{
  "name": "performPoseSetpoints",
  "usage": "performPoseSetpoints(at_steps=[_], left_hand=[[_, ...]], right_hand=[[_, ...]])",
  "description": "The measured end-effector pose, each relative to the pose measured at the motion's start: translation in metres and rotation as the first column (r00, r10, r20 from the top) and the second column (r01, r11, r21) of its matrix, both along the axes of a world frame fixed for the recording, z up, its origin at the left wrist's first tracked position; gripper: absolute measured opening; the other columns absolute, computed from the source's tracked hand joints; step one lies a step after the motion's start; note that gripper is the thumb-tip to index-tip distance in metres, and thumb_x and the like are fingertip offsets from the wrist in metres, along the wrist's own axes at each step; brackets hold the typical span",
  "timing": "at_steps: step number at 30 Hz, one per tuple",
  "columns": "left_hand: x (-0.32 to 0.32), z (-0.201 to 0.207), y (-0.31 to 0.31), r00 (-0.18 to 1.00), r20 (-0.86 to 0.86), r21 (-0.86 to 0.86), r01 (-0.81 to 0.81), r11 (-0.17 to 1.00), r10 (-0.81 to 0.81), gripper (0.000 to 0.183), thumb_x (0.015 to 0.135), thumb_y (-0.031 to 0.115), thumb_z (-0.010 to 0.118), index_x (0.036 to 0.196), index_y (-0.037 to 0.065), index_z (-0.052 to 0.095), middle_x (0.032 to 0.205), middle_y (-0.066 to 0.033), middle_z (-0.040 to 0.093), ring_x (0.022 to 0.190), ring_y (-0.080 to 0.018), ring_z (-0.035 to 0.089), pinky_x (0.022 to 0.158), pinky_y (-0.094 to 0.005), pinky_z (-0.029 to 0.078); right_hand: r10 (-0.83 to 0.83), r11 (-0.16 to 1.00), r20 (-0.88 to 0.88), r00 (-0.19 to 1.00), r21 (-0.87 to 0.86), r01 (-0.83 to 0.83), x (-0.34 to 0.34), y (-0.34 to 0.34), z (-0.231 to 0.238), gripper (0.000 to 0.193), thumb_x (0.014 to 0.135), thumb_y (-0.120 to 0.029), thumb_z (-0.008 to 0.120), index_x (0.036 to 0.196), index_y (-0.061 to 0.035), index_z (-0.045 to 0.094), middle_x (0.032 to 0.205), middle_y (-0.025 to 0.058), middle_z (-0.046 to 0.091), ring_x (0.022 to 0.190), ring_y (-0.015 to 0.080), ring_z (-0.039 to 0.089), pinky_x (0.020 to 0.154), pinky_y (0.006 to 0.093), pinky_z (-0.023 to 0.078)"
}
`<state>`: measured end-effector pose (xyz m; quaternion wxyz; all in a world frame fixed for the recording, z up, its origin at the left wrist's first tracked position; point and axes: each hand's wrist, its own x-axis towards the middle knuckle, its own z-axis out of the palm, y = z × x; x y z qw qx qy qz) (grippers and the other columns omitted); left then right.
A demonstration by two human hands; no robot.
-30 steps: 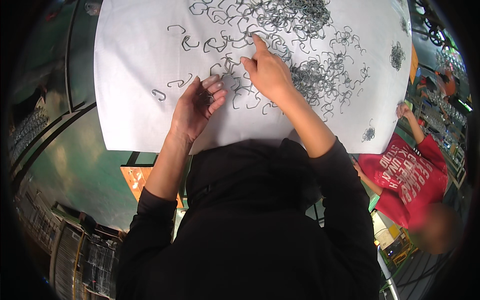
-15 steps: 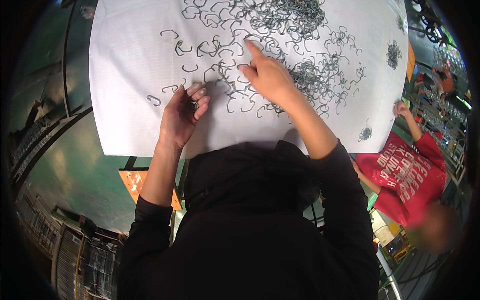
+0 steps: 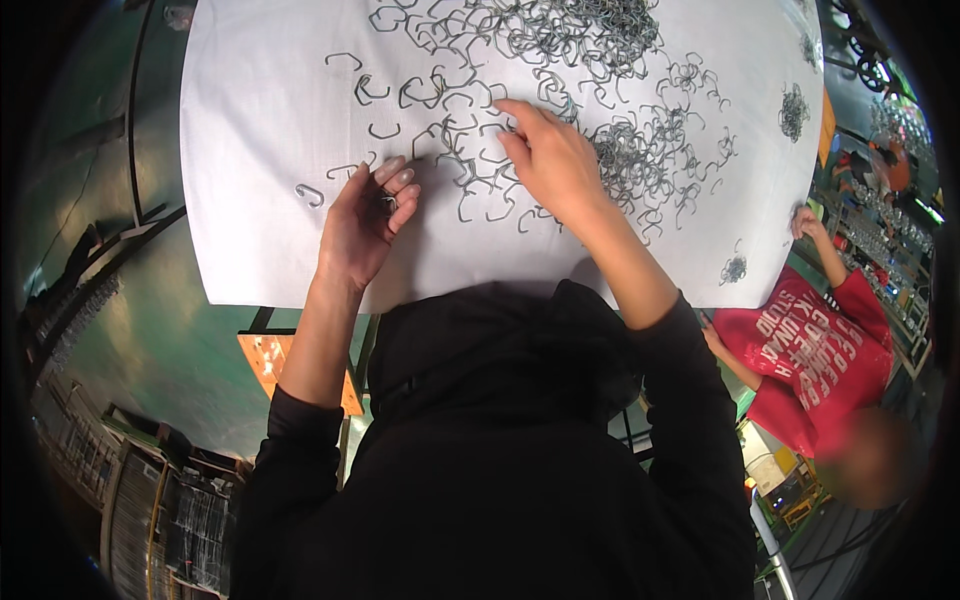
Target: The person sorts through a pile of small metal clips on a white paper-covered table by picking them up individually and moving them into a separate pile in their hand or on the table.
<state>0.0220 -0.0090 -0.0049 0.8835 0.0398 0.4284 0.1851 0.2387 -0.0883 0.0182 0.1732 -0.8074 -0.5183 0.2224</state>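
Many bent grey metal wire hooks (image 3: 463, 140), C-shaped, lie scattered and heaped on a white-covered table (image 3: 260, 230). My left hand (image 3: 365, 220) is held palm up near the front of the table, its fingers curled in. A small shiny piece of bent metal (image 3: 389, 204) shows inside those fingers; whether more is in the palm is hidden. Over the scattered hooks, my right hand (image 3: 560, 165) reaches out with index finger and thumb apart. Its index fingertip is at a hook in the middle of the spread, and nothing shows between finger and thumb.
A dense pile of hooks (image 3: 615, 35) is at the far side, another heap (image 3: 635, 155) right of my right hand. Small clusters (image 3: 793, 112) lie along the right edge. A person in a red shirt (image 3: 810, 345) is at the right, one hand at the table's edge.
My right hand has moved slightly right and nearer to me, its index finger now bent more to the left. My left hand stays nearly in place, still curled.
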Motion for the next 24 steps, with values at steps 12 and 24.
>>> performPoseSetpoints(at_steps=[12,24], left_hand=[[0.024,0.007,-0.009,0.998,0.008,0.046,0.059,0.997,-0.059,0.044,0.096,0.030,0.031,0.115,-0.006,0.048,0.101,-0.0117,0.058,0.094,-0.0232,0.059,0.081,-0.0288,0.051],[0.024,-0.004,-0.007,0.994,0.100,0.012,0.053,0.999,-0.054,0.042,0.095,0.030,0.036,0.116,-0.005,0.047,0.099,-0.0111,0.057,0.090,-0.0217,0.059,0.078,-0.0275,0.053]], right_hand=[[0.155,0.987,-0.265,0.952,0.015,-0.157,-0.033,0.027,0.030,0.027,0.084,-0.021,0.055,0.107,-0.0065,0.055,0.085,0.0093,0.060,0.076,0.0274,0.060,0.067,0.0377,0.047],[-0.179,0.943,-0.123,0.976,-0.304,0.134,0.013,-0.022,0.001,0.057,0.086,-0.028,0.053,0.135,-0.0065,0.032,0.076,0.0124,0.064,0.073,0.0312,0.061,0.069,0.0380,0.046]])
